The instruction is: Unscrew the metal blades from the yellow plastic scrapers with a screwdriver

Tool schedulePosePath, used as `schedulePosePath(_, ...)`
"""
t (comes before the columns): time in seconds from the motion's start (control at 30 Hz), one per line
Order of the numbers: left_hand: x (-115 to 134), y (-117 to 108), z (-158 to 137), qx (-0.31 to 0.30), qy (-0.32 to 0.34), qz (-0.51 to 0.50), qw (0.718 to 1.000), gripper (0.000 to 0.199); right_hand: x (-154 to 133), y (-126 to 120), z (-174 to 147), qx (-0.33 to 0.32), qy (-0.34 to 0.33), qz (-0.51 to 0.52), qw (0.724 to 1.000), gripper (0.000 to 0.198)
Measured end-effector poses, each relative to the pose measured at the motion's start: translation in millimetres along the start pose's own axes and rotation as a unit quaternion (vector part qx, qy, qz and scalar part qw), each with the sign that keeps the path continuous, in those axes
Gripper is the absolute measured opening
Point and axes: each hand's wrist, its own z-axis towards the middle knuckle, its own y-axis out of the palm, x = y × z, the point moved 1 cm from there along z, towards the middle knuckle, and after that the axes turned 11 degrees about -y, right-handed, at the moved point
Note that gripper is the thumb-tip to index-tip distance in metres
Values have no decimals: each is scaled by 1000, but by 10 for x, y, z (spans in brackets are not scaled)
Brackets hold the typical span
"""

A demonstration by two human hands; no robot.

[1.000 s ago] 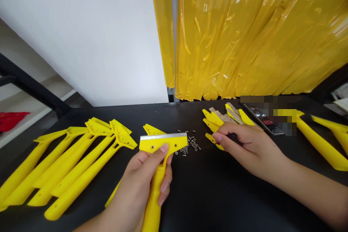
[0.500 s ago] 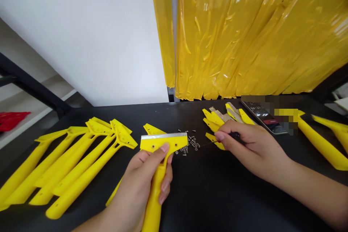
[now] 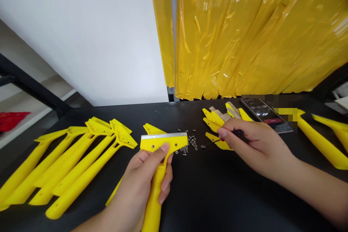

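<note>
My left hand (image 3: 148, 168) is wrapped round the handle of a yellow scraper (image 3: 154, 199), its thumb on the head below a silver blade (image 3: 163, 135). Two holes show in the head. In my right hand (image 3: 252, 141) is a thin screwdriver (image 3: 216, 141) with a dark handle, mostly hidden by the fingers. Its slim shaft points left, and a small metal piece (image 3: 203, 146), a screw or nut, is at the tip. Loose screws and nuts (image 3: 187, 145) lie scattered just right of the scraper head. Behind the scraper, another yellow scraper part (image 3: 152, 129) is partly covered.
Several yellow scraper handles (image 3: 81, 163) lie in a row at the left of the black table (image 3: 206, 195). Yellow head plates (image 3: 213, 117) and metal blades (image 3: 220, 113) are piled behind my right hand, beside a phone (image 3: 261, 110). More yellow handles (image 3: 320, 137) lie at the far right.
My right hand and the screwdriver have moved slightly to the right. A small metal piece now sits apart from the hardware pile, at the screwdriver tip. The left hand has stayed still.
</note>
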Motion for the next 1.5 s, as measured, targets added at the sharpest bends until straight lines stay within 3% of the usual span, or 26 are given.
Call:
schedulePosePath(1.0, 3, 2, 10, 5, -8, 3, 1000, 35, -56, -35, 28, -22, -94, 6, 995, 18)
schedulePosePath(1.5, 14, 14, 5, 7, -10, 4, 1000, 34, -41, -51, -6, -34, -57, 7, 998, 19)
